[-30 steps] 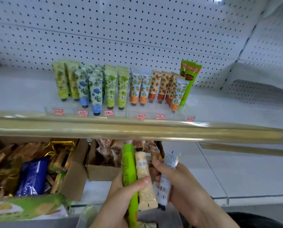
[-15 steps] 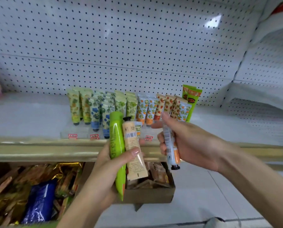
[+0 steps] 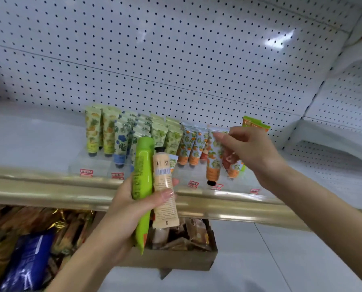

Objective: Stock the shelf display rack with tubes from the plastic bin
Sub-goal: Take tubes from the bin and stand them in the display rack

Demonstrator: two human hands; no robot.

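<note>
My left hand (image 3: 125,209) grips a bright green tube (image 3: 142,186) and a peach tube (image 3: 165,190) side by side, with a small patterned tube tucked behind them. My right hand (image 3: 247,150) pinches a small orange-patterned tube (image 3: 213,163) by its upper end, black cap down, over the right part of the clear display rack (image 3: 197,173). The rack stands on the white shelf (image 3: 28,140) and holds rows of patterned tubes (image 3: 133,133). A tall green and orange tube (image 3: 255,123) stands at the rack's right end, behind my hand. The plastic bin is out of view.
A gold rail (image 3: 49,190) runs along the shelf's front edge. Below it sit a cardboard box (image 3: 176,258) of wrapped snacks and more snack packs, one blue (image 3: 26,264), at the lower left. White pegboard (image 3: 176,60) backs the shelf.
Both hands rose from below the shelf to rack level. My right hand carried the small tube right and forward to the rack and turned it nearly upright, cap down.
</note>
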